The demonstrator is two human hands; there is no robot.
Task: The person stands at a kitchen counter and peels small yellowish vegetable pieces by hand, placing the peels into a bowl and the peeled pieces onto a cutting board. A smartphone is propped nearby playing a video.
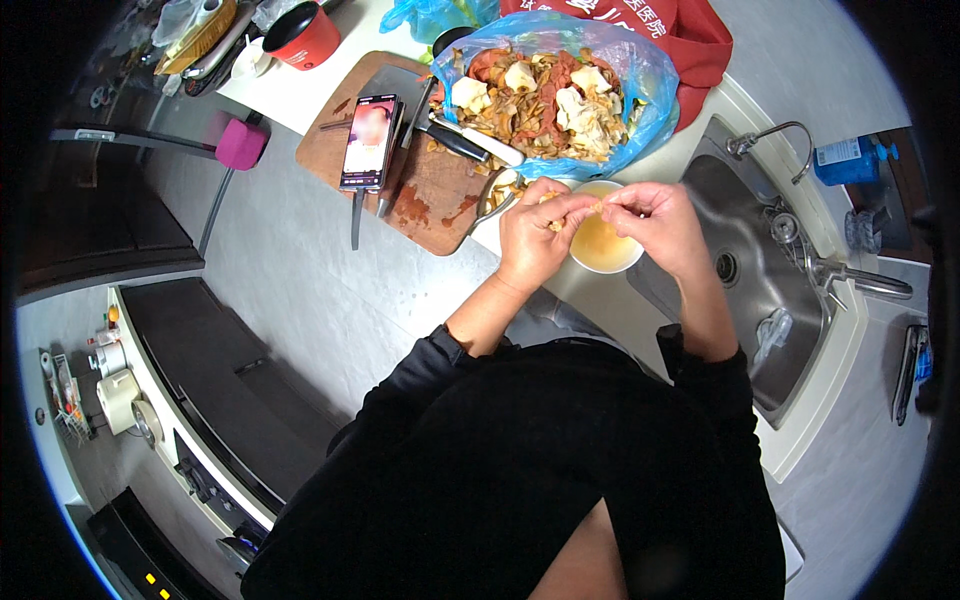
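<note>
My left hand [541, 231] holds small yellowish food pieces in its curled fingers. My right hand [656, 221] pinches the end of a small orange-yellow piece [598, 207], which the left fingertips also touch. Both hands are above the near part of the counter, over a white bowl [607, 268] with cloudy yellow liquid. Beyond them an open blue plastic bag [651, 142] holds brown peelings, crumpled pale tissues and reddish scraps. What exactly the small pieces are, I cannot tell.
Left of the bag lies a wooden cutting board [427, 206] with a cleaver, a black-handled knife [457, 142], a white-handled tool [487, 142] and a propped phone [367, 142]. A steel sink [780, 300] is at the right. A red cup [304, 37] and red bag [701, 45] stand farther back.
</note>
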